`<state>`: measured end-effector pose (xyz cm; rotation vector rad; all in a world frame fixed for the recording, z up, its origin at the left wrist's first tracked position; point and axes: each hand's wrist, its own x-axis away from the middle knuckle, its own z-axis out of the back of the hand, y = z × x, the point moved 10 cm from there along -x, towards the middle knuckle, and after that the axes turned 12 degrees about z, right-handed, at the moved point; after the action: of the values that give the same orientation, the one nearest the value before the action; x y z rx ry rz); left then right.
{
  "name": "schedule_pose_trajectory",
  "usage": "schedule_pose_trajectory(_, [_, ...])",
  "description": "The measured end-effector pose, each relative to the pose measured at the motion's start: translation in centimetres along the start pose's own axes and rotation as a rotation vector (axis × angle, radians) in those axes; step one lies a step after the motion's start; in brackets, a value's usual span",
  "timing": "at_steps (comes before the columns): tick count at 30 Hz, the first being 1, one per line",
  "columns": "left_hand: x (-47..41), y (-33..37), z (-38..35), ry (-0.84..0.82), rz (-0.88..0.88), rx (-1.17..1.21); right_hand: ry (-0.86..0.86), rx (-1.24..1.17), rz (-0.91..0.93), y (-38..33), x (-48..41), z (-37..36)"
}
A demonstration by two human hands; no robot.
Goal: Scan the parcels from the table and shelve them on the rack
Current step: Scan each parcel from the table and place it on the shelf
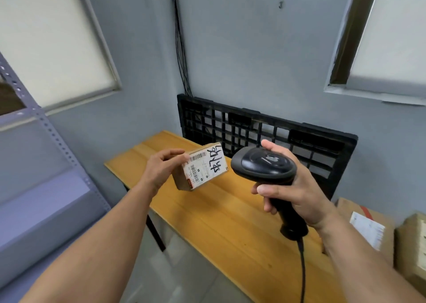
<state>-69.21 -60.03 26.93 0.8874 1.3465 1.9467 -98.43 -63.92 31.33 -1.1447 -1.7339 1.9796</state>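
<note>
Two hands raised above a wooden table: left hand gripping a small labelled cardboard parcel in the air, right hand curled round a black barcode scanner just beside the parcel.

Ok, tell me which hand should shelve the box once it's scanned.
Left, most likely. The left hand holds the box, and the rack stands on that side. The right hand is busy gripping the scanner.
</note>
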Motion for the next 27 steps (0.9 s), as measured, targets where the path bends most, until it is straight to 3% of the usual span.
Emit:
schedule_pose_trajectory(5, [-0.2,-0.4,4.8,0.007,-0.022,-0.016,-0.028,-0.001,-0.004,-0.1,-1.5,-4.3])
schedule_pose_trajectory(15, [-0.1,-4.3,15.3,0.040,0.005,0.244,-0.090,0.047,-0.021,1.7,-3.6,-13.6])
schedule_pose_trajectory(27, [1.1,-9.4,27.2,0.133,0.012,0.237,-0.193,-0.007,-0.022,3.7,-6.1,-25.4])
